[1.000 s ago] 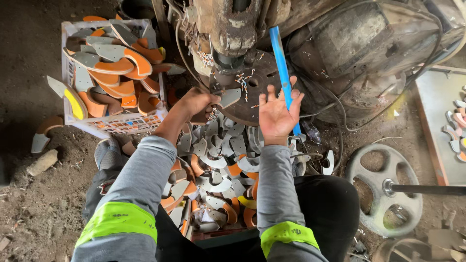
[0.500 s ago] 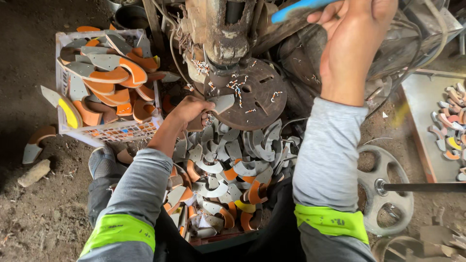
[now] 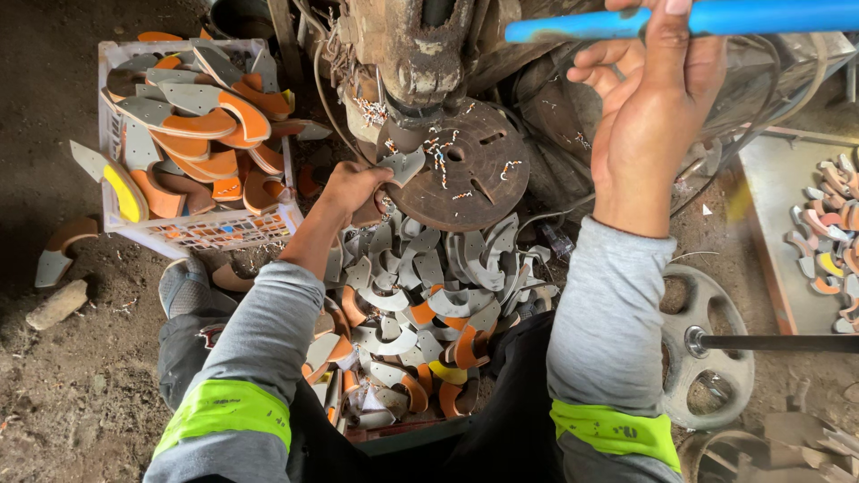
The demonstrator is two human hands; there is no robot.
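Left hand [image 3: 351, 186]: grip closed on a grey curved piece [image 3: 403, 165] at the round plate's [image 3: 465, 165] left edge. Right hand [image 3: 658, 98]: grip wrapped round the blue lever [image 3: 716, 20].

crate [image 3: 201, 234] of cut pieces at left; round machine plate [image 3: 474, 170] centre, piled pieces [image 3: 420, 295] before it; tray [image 3: 778, 233] right.

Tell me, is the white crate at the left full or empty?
Full. The white crate is heaped above its rim with curved grey and orange pieces; one yellow piece hangs over its side.
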